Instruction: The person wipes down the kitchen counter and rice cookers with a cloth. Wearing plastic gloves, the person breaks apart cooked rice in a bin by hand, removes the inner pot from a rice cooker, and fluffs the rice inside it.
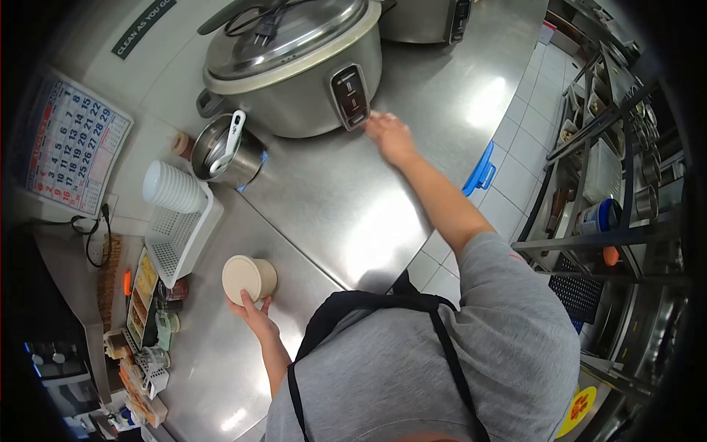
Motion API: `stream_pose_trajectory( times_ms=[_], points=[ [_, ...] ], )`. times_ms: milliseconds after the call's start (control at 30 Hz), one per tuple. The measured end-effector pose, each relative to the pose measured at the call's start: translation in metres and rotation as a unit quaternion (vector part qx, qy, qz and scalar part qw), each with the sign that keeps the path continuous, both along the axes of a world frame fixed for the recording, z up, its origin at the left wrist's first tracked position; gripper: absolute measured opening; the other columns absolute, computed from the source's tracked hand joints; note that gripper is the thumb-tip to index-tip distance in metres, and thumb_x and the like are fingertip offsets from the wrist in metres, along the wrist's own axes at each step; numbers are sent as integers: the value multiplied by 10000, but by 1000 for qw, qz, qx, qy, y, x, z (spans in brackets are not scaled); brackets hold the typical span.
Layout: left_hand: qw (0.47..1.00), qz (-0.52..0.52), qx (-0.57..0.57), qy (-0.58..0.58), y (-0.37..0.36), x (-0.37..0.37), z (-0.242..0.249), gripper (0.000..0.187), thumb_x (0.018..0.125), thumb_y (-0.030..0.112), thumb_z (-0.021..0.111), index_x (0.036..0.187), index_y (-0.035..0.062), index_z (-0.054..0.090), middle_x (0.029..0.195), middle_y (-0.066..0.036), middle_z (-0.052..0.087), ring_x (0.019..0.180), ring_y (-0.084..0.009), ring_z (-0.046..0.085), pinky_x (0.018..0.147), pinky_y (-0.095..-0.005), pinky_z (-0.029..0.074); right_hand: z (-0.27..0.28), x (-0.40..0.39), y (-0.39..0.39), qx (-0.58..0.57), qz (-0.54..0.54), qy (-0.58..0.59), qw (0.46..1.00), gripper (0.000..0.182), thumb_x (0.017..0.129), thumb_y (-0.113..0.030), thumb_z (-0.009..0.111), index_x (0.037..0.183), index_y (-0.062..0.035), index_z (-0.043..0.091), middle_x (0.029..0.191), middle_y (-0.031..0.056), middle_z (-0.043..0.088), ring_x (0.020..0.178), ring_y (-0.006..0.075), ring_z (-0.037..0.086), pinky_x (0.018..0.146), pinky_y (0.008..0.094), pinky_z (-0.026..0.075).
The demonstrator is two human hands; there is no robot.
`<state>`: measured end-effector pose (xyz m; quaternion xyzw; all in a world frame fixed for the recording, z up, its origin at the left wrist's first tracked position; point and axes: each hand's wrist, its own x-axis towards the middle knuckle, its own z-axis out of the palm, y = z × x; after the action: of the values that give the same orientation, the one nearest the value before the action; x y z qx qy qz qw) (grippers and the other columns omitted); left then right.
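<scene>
My left hand point(257, 319) grips a lidded paper food tub point(258, 278) by its near side, with the thumb on the pale lid. The tub is upright, close over the steel counter. Further away, my right hand point(388, 138) reaches to the large rice cooker point(294, 103). Its fingers are slightly blurred and lie apart at the lower edge of the control panel point(350, 96), holding nothing. A metal lid point(294, 37) covers the cooker, and a coiled power cord with its plug point(266, 29) rests on top.
A metal pot point(247, 166) with a white-handled utensil point(230, 140) stands left of the cooker. Stacked white cups point(173, 188) sit by a white plastic basket point(184, 239). Another cooker point(420, 18) is at the back. A blue clip-like object point(480, 173) hangs at the counter's right edge; shelving point(589, 243) lies beyond.
</scene>
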<state>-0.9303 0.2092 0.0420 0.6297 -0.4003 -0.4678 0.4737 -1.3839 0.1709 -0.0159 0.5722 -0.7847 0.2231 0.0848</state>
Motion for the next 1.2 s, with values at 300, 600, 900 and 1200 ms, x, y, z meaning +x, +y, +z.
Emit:
stream_pose_trajectory(
  times_ms=[300,600,900,1200],
  points=[
    [988,-35,-13,148,-37,-27,-2,723,924,397,524,1449,146,95,1475,-117,174,1280,-299,348,839,-409,504,4,-233,131,46,-451,-147,879,299,930,-273,488,1150,-110,610,1082,189,619,1015,335,595,842,385,482],
    [983,-78,1,168,-40,-50,-33,670,938,377,504,1435,144,120,1426,-87,232,1076,-254,520,765,-367,513,26,-8,141,110,-17,-315,942,448,915,-240,511,1350,-157,444,1251,149,543,1181,241,505,998,377,381],
    [987,-75,-55,130,-20,-93,-23,568,921,190,529,1391,161,212,1377,-54,259,1101,-196,463,801,-366,461,-12,-37,106,11,-56,-99,993,413,887,-130,471,1297,-177,492,1412,70,408,1309,297,358,1072,438,288],
    [982,79,-171,-34,-21,-137,-59,628,868,75,545,1388,36,196,1422,-145,156,1118,-231,442,751,-316,472,-4,-205,17,52,-95,-103,989,417,907,-159,465,1322,-199,453,1449,45,352,1344,290,308,1069,505,281]
  ],
)
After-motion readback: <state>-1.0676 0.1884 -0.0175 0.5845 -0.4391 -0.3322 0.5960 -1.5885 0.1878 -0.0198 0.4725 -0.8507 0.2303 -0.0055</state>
